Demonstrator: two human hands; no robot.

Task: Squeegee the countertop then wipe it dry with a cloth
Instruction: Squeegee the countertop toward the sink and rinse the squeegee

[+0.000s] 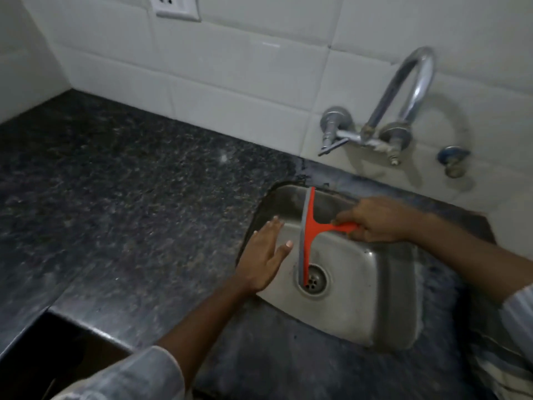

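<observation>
My right hand (377, 219) grips the handle of an orange squeegee (310, 226) with a grey blade. The squeegee hangs over the steel sink (375, 284), its blade running from the sink's far rim down to the drain. My left hand (264, 255) is flat and open, fingers spread, over the sink's left edge, just left of the blade and apart from it. The dark speckled granite countertop (129, 197) stretches to the left of the sink. No cloth is in view.
A chrome wall tap (403, 96) with two valves arches above the sink's far side. White wall tiles back the counter, with a socket plate (177, 7) at the top. The counter's front edge drops away at the lower left (57, 327).
</observation>
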